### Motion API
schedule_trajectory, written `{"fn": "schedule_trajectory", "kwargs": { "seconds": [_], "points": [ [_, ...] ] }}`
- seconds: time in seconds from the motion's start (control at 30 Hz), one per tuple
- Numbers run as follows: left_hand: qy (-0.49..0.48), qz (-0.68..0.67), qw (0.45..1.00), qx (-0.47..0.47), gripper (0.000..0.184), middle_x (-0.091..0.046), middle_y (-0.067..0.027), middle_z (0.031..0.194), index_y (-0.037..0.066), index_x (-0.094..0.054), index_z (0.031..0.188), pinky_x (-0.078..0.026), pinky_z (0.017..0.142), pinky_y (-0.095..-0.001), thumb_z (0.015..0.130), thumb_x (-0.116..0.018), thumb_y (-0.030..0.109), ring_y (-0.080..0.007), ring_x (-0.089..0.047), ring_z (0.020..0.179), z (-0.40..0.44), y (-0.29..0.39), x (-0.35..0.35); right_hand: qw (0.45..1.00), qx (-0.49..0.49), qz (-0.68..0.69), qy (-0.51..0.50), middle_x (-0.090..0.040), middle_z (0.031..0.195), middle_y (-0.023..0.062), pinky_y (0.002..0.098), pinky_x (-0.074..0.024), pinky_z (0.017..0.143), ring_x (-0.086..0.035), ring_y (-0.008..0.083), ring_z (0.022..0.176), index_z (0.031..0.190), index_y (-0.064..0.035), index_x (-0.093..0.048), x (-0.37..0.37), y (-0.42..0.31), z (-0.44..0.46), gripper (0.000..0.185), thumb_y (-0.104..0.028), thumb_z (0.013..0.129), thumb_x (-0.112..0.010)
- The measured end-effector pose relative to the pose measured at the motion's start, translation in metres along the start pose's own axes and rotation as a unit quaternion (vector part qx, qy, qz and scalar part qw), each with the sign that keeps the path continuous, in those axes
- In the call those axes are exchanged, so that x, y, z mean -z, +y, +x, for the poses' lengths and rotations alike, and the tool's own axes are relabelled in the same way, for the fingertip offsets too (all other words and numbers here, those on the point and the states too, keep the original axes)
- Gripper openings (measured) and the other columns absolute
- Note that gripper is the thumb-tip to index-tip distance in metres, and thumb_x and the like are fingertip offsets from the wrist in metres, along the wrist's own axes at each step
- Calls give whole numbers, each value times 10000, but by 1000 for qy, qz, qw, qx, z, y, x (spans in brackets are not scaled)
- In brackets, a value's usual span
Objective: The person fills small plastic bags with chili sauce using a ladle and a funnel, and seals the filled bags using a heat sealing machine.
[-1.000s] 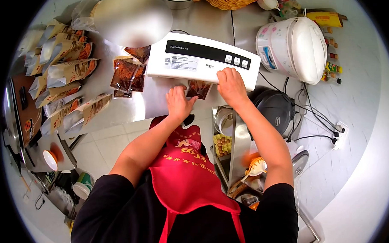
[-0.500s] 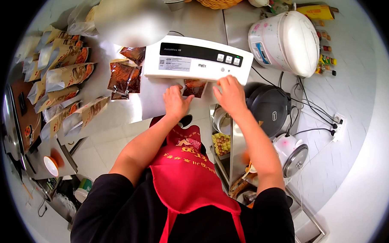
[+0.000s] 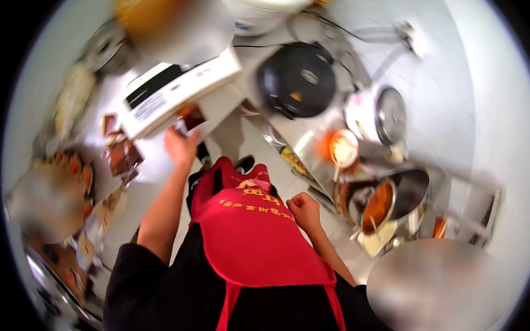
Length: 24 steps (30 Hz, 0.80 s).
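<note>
A blurred, dark-red pouch was held at its near edge by the left hand, beside the white, black-panelled machine on the worktop.

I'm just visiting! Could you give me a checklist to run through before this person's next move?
1. Left hand at the dark-red pouch: ok, at its near edge.
2. Firm grip on that pouch: cannot tell, too blurred.
3. Right hand at the white machine: not ok, it is beside the red apron.
4. Other pouches apart from the left hand: ok, lying left of it.
5. Machine's buttons readable: cannot tell, not visible.
</note>
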State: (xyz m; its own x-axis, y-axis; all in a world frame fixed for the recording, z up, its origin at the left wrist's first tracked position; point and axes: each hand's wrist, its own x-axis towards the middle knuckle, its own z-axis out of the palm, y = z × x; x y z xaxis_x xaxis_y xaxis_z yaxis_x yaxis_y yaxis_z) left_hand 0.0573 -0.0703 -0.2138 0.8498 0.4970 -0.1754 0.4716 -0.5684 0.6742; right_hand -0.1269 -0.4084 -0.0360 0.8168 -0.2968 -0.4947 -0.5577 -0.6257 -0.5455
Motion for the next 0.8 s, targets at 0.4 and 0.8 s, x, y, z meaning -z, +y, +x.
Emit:
{"fn": "schedule_trajectory", "kwargs": {
  "seconds": [0.4, 0.8],
  "points": [
    [-197, -30, 858, -474, 370, -614, -141, 1052, 39, -604, 1106, -459, 881, -424, 761, -733, 68, -336, -570, 991, -138, 159, -56, 963, -127, 112, 209, -700, 746, 106, 316, -520, 634, -649, 178, 651, 878, -4, -678, 21, 161, -83, 225, -228, 874, -699],
    [-395, 453, 617, -507, 977, -76, -106, 1645, 63, -115, 1559, -122, 1219, -452, 860, -667, 465, -251, -69, 1519, -192, 307, -231, 940, -154, 169, 253, -702, 746, 128, 335, -537, 639, -679, 213, 660, 872, -4, -677, 46, 241, -131, 181, -184, 862, -678]
  ]
}}
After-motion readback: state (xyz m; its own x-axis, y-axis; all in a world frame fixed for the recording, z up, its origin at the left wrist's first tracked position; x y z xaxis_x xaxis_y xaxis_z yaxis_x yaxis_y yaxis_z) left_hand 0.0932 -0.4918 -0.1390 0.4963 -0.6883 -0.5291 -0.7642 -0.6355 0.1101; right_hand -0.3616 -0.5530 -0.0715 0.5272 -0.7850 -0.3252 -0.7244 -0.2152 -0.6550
